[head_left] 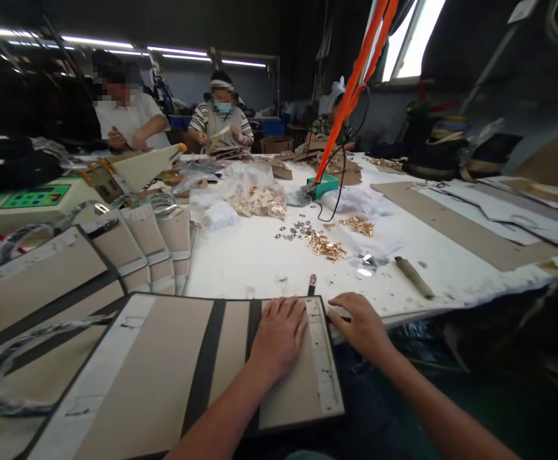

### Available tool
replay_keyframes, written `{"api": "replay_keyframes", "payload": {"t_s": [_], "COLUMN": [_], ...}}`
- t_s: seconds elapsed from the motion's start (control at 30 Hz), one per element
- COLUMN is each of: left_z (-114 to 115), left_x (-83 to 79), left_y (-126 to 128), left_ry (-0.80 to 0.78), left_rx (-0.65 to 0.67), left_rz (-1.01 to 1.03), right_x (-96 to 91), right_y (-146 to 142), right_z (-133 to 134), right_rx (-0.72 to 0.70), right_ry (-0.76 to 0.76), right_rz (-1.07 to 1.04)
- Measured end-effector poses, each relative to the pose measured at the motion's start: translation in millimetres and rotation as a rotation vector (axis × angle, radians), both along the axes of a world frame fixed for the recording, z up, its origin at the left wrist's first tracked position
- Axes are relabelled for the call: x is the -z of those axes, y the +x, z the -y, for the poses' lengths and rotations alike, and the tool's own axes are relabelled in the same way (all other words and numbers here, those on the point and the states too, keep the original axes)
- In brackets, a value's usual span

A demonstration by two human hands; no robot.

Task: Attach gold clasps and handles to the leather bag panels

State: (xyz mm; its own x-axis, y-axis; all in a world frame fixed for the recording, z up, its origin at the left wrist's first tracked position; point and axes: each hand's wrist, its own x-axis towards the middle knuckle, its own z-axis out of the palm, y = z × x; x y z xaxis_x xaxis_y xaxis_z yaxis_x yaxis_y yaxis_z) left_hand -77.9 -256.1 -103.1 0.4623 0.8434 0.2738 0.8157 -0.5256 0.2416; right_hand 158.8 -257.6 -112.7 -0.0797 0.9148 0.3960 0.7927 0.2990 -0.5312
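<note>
A large beige board panel with black edges, black cross strips and white taped ends lies in front of me, overhanging the table's near edge. My left hand lies flat on it, fingers together and stretched out, beside the right-hand white strip. Just off the panel's right edge is my right hand, thumb and forefinger apart, with nothing clearly held. A short dark strap with a gold-coloured metal end sticks out beyond the panel's far edge, between the two hands.
Similar panels fan out at left, with a wrapped loop handle. Gold hardware piles, plastic bags and a grey-brown tool lie on the white table. An orange-wrapped pole rises mid-table. Several people sit opposite.
</note>
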Motion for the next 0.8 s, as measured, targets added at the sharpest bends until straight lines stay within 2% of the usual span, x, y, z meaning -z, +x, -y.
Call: {"api": "replay_keyframes", "payload": {"t_s": [0.13,0.57,0.8], "left_z": [-1,-9,-12], "left_x": [-1.4,-1.9,8.2], "left_y": [1,6,3], "left_ry": [-0.023,-0.02,0.037], "left_rx": [0.003,0.003,0.052], "left_rz": [-0.013,-0.078,-0.039], "right_x": [4.4,8.1,11.5], "right_y": [-14,-40,-47], "right_z": [-4,-16,-14], "right_rx": [-0.04,0.08,0.046], "right_ry": [-0.021,0.076,0.151], "right_rz": [0.05,0.048,0.032]}}
